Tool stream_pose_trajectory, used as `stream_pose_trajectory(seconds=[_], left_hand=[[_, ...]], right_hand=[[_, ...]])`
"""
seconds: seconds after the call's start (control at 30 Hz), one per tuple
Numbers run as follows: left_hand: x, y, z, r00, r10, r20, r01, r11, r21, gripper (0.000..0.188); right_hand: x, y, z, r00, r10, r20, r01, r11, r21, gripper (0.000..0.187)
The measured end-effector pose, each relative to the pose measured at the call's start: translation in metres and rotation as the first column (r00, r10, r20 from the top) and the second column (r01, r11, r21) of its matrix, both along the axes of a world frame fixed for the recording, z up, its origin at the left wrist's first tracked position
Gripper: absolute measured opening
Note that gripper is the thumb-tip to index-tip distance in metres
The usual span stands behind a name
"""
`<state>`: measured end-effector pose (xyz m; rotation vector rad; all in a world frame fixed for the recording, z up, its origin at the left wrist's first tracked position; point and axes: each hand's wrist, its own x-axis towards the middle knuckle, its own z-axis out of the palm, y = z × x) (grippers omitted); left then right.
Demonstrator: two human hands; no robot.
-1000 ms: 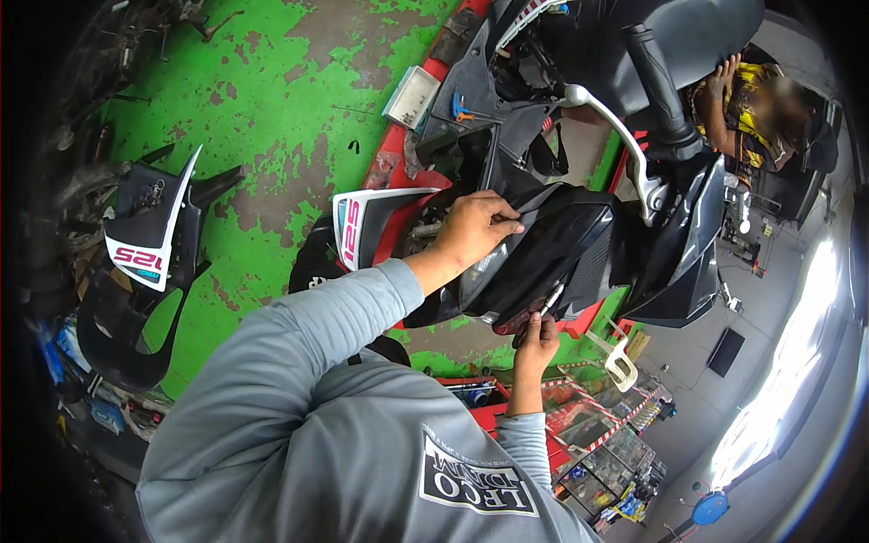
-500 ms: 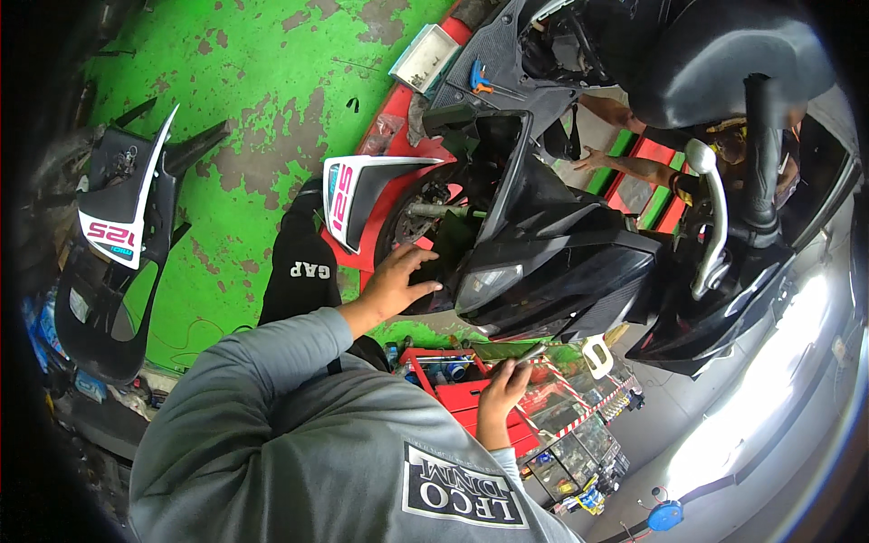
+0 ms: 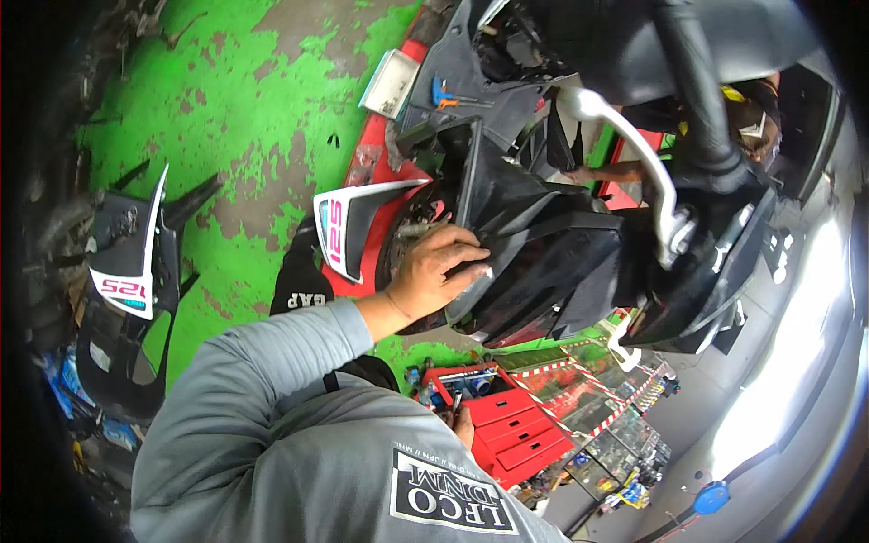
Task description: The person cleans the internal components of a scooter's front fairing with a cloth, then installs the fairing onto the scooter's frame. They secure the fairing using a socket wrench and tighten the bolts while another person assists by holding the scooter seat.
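My left hand [image 3: 441, 269] reaches across to the black front body panel [image 3: 552, 262] of a scooter. Its fingers are apart and bent, with the fingertips at the panel's edge beside the clear lamp lens [image 3: 471, 294]. Low by my body, my right hand [image 3: 463, 427] is closed on a slim metal tool [image 3: 456, 402]; most of that hand is hidden by my grey shirt. Just left of the panel is a white-and-black fairing piece [image 3: 348, 226] with pink markings, over the front wheel [image 3: 407, 235].
A handlebar with a silver lever [image 3: 638, 149] juts out at upper right. Beyond it a co-worker's arm [image 3: 615, 172] reaches in. A blue-handled tool [image 3: 441, 93] and a white tray [image 3: 391, 83] lie farther off. A red tool cabinet [image 3: 511, 434] stands close; another fairing [image 3: 122, 290] is at left.
My left hand has moved right onto the panel's edge. My right hand has dropped lower and left with the metal tool, now mostly behind my shirt. The view has shifted.
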<state>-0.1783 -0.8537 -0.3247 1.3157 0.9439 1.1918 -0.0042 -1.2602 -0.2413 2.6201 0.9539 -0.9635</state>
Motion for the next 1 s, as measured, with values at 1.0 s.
stream_pose_trajectory(seconds=[1.0], left_hand=[[0.096, 0.005, 0.09, 0.884, 0.045, -0.465, -0.078, 0.996, -0.051, 0.103]], right_hand=[[0.145, 0.031, -0.105, 0.59, -0.545, -0.596, 0.718, 0.015, 0.696, 0.028]])
